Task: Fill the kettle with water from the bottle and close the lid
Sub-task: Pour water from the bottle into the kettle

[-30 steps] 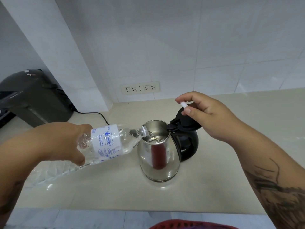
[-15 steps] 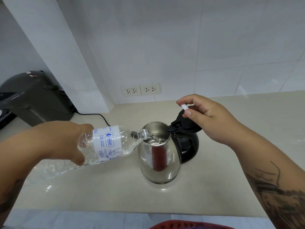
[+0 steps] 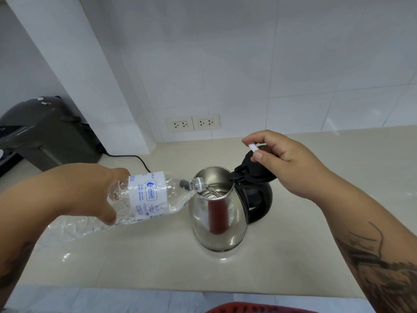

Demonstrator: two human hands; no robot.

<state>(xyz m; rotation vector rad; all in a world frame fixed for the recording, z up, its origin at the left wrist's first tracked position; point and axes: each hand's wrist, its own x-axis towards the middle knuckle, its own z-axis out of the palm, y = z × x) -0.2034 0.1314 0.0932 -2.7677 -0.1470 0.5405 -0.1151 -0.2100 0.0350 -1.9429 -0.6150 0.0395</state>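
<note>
Clear bottle (image 3: pixel 146 197) gripped in left hand (image 3: pixel 90 193); right hand (image 3: pixel 284 161) pinches white cap (image 3: pixel 253 147)

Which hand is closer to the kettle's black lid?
Right. The right hand hovers just over the open lid, pinching a small white cap. The left hand is across the kettle, gripping the bottle.

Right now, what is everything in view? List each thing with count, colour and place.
kettle: 1, steel with black handle, centre of counter, lid open
bottle: 1, clear with white label, tilted, mouth over kettle opening
bottle cap: 1, white, in right fingers
wall sockets: 2, white, back wall
dark appliance: 1, far left
black cable: 1, behind bottle
counter: 1, beige
left hand: 1, gripping bottle
right hand: 1, above lid
</note>
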